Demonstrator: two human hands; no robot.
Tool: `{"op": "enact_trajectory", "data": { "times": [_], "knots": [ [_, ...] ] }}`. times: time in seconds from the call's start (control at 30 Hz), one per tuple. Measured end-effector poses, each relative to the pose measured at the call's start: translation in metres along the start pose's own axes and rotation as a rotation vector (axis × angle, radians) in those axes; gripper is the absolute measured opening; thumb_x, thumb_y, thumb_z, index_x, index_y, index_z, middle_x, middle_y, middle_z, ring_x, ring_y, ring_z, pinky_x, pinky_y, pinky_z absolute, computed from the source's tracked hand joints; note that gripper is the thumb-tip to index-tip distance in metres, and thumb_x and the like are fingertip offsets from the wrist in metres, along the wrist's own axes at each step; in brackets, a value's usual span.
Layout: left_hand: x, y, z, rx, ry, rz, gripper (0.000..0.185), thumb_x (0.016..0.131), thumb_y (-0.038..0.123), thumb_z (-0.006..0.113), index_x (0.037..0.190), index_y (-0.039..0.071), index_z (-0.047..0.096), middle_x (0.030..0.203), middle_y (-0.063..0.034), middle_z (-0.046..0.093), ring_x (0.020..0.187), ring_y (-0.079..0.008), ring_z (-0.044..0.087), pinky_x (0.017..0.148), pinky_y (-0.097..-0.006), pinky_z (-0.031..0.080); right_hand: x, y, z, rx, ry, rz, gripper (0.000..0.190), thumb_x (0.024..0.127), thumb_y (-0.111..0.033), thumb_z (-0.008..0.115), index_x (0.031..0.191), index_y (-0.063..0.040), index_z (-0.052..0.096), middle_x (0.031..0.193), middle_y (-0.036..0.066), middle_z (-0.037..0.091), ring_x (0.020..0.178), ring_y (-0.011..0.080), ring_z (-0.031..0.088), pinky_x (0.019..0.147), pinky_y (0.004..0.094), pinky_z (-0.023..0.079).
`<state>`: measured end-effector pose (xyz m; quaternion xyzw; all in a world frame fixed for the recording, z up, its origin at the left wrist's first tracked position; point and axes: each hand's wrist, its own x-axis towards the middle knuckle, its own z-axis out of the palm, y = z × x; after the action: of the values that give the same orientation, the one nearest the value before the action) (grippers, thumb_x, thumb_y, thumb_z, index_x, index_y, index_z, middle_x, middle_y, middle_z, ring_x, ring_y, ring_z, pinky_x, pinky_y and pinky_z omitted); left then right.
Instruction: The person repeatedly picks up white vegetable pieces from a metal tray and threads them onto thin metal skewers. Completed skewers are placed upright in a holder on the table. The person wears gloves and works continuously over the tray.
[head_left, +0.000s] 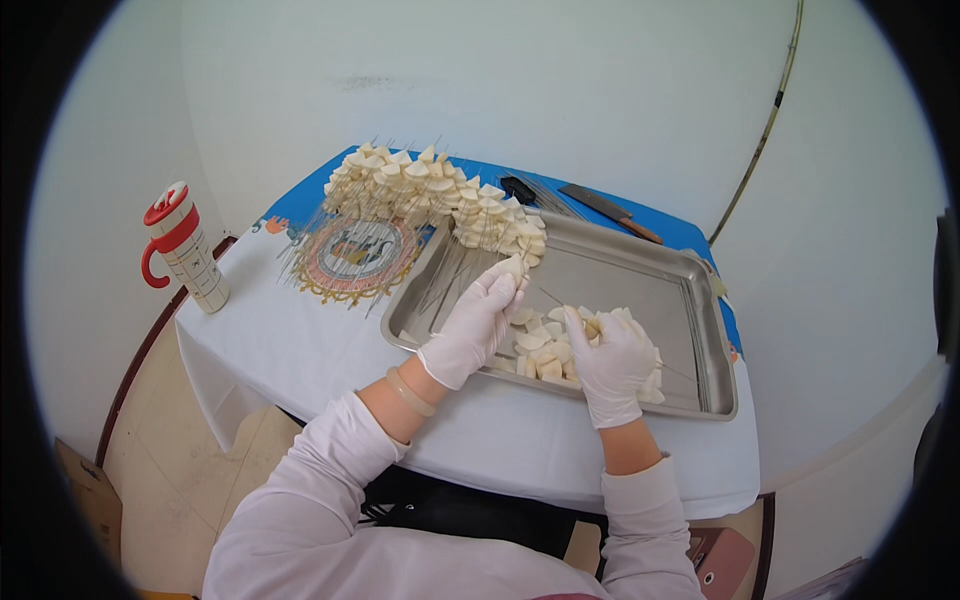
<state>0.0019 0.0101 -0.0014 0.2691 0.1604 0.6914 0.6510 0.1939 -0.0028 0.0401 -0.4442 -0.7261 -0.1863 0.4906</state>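
Observation:
My left hand (480, 319), in a white glove, pinches pale wedge-shaped food slices (513, 267) near the front of a stacked heap. In my gloved right hand (611, 360) is a thin metal skewer (552, 297); its tip points up and left towards my left hand, and its other end shows right of the wrist. Something pale also shows between the right fingers, partly hidden. Loose white slices (550, 366) lie under and around my right hand in a shallow metal tray (600, 262). Skewered slices (420, 184) are piled across the tray's far left corner and the table beyond.
More skewers (701, 345) lie along the tray's right side. Behind the tray are a cleaver (611, 211) with a wooden handle, a black object (517, 190) and bundled skewers (553, 196). A red-lidded tumbler (186, 247) stands at the left edge of the cloth-covered table (300, 360).

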Motion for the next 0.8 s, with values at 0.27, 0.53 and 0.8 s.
{"op": "enact_trajectory", "data": {
  "times": [0.27,0.53,0.8],
  "knots": [
    [-0.004,-0.001,0.007,0.196,0.024,0.043,0.036,0.1,0.013,0.059,0.134,0.005,0.051,0.126,-0.0019,0.059,0.111,-0.0114,0.059,0.098,-0.022,0.049,-0.001,0.001,0.002,0.006,-0.007,0.0,0.035,0.075,-0.034,0.081,0.059,-0.014,0.058,0.056,0.002,0.052,0.055,0.023,0.054,0.05,0.0368,0.04],
    [-0.011,-0.006,0.012,0.302,0.027,0.123,0.036,0.098,0.014,0.063,0.131,0.004,0.055,0.121,-0.0021,0.064,0.108,-0.0092,0.06,0.094,-0.0231,0.047,-0.004,-0.001,0.005,-0.006,0.018,-0.01,0.036,0.076,-0.034,0.081,0.058,-0.012,0.058,0.056,0.003,0.052,0.056,0.0242,0.054,0.05,0.0372,0.04],
    [-0.021,-0.004,0.028,0.302,0.076,0.073,0.031,0.1,0.019,0.061,0.128,0.01,0.054,0.121,-0.0019,0.064,0.112,-0.0093,0.059,0.095,-0.0236,0.047,0.002,0.002,0.003,0.033,0.03,-0.127,0.017,0.081,-0.026,0.076,0.088,-0.012,0.071,0.072,0.003,0.06,0.068,0.024,0.059,0.058,0.036,0.045]
  ]
}}
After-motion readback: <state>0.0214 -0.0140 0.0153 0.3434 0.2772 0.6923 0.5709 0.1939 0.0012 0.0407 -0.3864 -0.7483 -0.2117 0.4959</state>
